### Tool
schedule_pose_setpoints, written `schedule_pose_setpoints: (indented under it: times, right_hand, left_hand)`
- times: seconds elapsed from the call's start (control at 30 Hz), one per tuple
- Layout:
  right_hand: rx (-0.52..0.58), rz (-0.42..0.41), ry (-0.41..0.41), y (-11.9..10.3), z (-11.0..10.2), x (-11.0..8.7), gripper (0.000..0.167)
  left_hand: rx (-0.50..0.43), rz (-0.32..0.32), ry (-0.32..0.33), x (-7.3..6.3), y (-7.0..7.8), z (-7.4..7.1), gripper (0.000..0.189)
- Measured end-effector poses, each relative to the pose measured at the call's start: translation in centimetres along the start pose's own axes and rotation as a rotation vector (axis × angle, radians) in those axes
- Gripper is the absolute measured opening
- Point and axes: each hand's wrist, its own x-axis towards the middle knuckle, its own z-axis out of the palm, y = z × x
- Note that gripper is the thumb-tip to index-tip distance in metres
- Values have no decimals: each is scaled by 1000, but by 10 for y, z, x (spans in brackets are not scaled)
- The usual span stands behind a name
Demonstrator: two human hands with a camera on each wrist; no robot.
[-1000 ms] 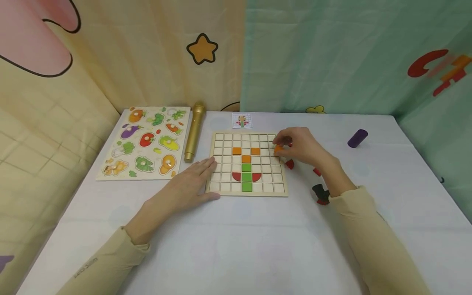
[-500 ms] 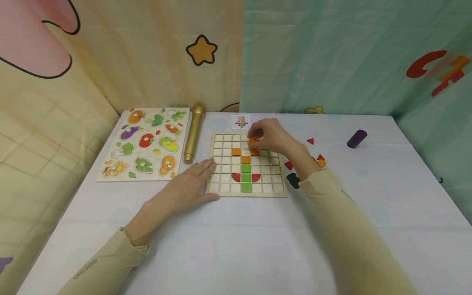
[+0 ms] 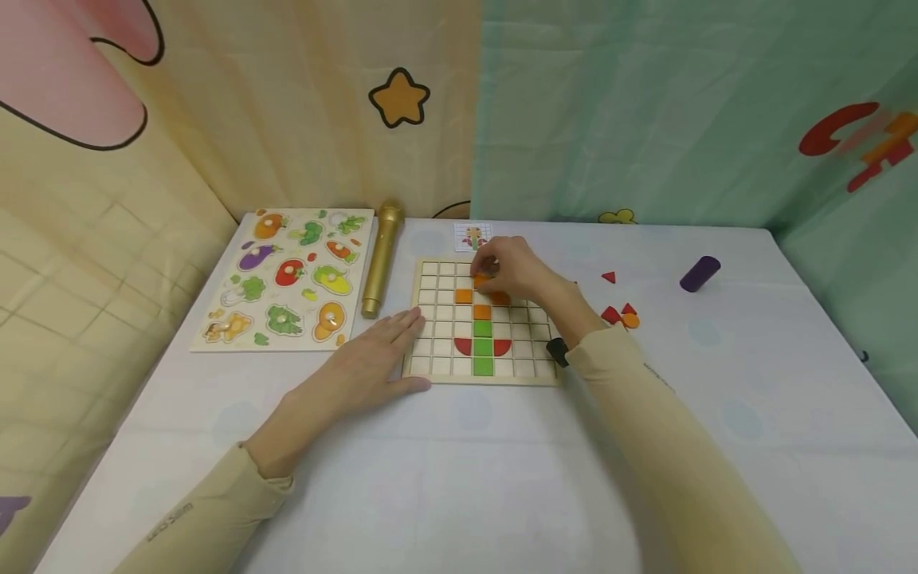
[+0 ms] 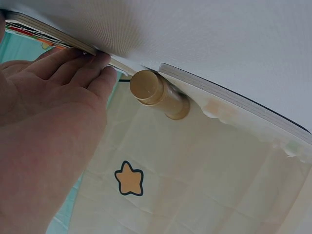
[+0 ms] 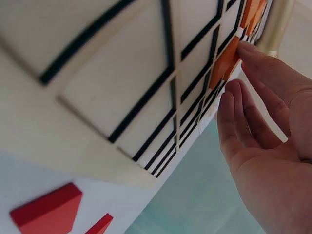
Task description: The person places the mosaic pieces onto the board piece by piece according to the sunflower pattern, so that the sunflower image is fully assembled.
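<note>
My right hand [image 3: 512, 267] pinches an orange square tile [image 3: 480, 281] low over the upper middle of a wooden grid board [image 3: 438, 328]. In the right wrist view, the thumb presses on an orange tile [image 5: 225, 62] at the grid. Flat on the board below are more orange squares [image 3: 482, 312], a column of green squares [image 3: 483, 347], and red curved pieces [image 3: 464, 346] on either side of it. My left hand [image 3: 369, 357] rests at the board's left edge, fingers extended; in the left wrist view its fingertips [image 4: 100, 61] touch the edge.
Behind the board lies a small pattern card [image 3: 466, 229]. To the left are a gold microphone [image 3: 380, 263] and a vegetable puzzle board [image 3: 362, 255]. Right of the grid lie red triangles [image 3: 609, 277], an orange disc [image 3: 630, 320] and a purple cylinder [image 3: 700, 273].
My right hand has carried the orange tile leftward from beside the board's right edge to its upper middle. The left hand stays at the left edge.
</note>
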Motion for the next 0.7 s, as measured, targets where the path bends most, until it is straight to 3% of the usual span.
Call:
schedule_pose_setpoints:
  times: [0.33, 0.53, 0.7]
  right_hand:
    - [21, 15, 11, 6, 1, -5, 20]
    - [14, -40, 31, 1, 1, -9, 17]
    - [32, -75, -12, -10, 6, -10, 18]
  left_hand:
    - [2, -2, -6, 1, 0, 1, 96]
    - [3, 0, -6, 1, 1, 1, 97]
    - [3, -1, 2, 0, 2, -1, 96]
